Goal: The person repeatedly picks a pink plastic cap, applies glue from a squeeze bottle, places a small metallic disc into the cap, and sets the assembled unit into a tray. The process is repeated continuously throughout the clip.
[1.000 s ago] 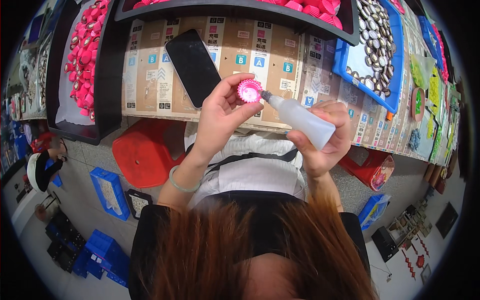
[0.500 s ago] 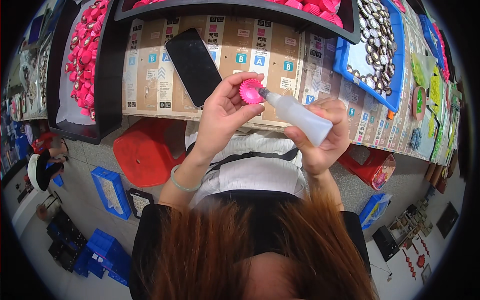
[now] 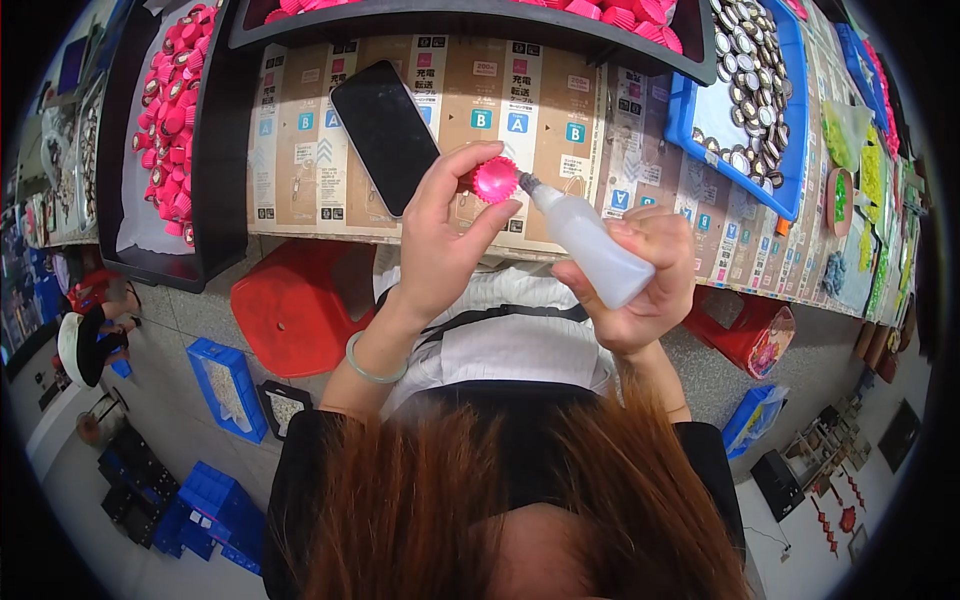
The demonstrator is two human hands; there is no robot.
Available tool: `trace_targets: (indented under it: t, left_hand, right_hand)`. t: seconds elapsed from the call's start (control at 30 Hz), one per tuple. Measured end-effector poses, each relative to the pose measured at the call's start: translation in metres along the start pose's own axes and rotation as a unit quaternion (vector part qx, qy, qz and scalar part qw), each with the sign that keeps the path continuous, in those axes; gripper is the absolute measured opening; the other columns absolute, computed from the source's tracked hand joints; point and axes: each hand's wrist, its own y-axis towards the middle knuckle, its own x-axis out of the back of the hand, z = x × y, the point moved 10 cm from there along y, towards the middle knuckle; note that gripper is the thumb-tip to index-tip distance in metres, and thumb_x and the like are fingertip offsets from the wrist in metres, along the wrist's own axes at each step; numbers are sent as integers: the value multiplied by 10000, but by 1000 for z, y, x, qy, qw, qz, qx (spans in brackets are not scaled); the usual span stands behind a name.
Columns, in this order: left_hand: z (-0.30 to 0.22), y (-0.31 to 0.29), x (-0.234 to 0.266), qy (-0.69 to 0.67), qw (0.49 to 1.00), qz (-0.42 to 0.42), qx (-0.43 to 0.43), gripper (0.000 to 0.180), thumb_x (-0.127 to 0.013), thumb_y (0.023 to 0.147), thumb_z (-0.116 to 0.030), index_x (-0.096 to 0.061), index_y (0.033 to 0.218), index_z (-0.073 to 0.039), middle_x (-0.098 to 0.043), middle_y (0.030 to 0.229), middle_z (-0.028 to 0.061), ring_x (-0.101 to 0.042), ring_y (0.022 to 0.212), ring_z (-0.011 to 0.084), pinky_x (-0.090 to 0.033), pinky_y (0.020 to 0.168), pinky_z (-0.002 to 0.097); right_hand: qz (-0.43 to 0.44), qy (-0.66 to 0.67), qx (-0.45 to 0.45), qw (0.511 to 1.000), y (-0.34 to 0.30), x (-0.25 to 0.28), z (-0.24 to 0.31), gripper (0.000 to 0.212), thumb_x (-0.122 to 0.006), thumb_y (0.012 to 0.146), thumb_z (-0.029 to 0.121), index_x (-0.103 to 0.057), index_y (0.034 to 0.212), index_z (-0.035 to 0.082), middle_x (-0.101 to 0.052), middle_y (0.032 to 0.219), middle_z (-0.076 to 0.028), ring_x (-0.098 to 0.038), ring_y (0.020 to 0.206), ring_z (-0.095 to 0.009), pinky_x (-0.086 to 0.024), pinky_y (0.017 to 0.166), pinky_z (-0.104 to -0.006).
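Between the thumb and fingers of my left hand [image 3: 445,225] is a small pink fluted cup [image 3: 496,181], its hollow side facing up. My right hand [image 3: 645,270] is wrapped round a translucent white squeeze bottle [image 3: 590,240], tilted so its dark nozzle points left at the cup's rim. The nozzle tip sits close beside the cup; whether it touches I cannot tell. Under and just beyond my left hand lies a black-screened phone [image 3: 384,135] on the cardboard-covered table [image 3: 300,190].
A black tray [image 3: 222,190] of pink cups stands at the left, another black tray [image 3: 470,22] at the back. A blue tray [image 3: 683,125] at the right holds round metal-rimmed pieces [image 3: 745,100]. Red stools [image 3: 290,310] are below the table edge.
The bottle's nozzle has drawn back from inside the cup to beside its rim. My left hand has turned the cup to face up more.
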Motion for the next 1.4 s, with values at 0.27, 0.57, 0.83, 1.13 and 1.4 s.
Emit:
trace_targets:
  t: [0.27,0.57,0.83,1.13,1.4]
  left_hand:
    - [-28,1,17,215,954,-102,-181,354,-647,676,25,-488,988,-31,-481,1050,134,-508,910,236,-435,759,298]
    - [-36,0,20,233,940,-118,-220,392,-668,660,46,-468,986,-37,-434,1055,107,-480,899,163,-419,761,252]
    - [-24,5,30,215,957,-105,-166,368,-666,658,17,-466,962,-43,-453,980,128,-476,874,244,-411,734,309]
    - [3,15,25,-16,996,-81,11,337,-589,717,45,-451,1020,-11,-464,1006,88,-484,922,162,-414,808,272]
    - [40,12,9,-327,937,-40,116,294,-553,788,-11,-438,1058,-31,-531,998,82,-537,897,158,-444,841,299]
  right_hand:
    - [-164,223,-243,930,-20,15,-70,374,-697,671,53,-430,929,13,-510,930,-97,-508,822,-153,-432,693,-251]
    - [-58,73,-280,955,-34,-28,-148,440,-646,709,35,-421,1084,-15,-521,1015,-124,-525,908,-185,-422,787,-279]
    - [-68,-84,-163,981,-28,-16,-110,392,-641,709,41,-466,1055,-18,-511,1001,-134,-510,916,-218,-409,798,-308]
    - [-214,-85,-75,970,-26,68,-94,260,-554,734,-60,-493,984,-18,-522,941,-103,-517,814,-165,-422,741,-271]
    - [68,-311,-162,934,52,115,-235,296,-505,747,11,-534,1041,6,-557,1028,-158,-532,954,-271,-413,823,-330]
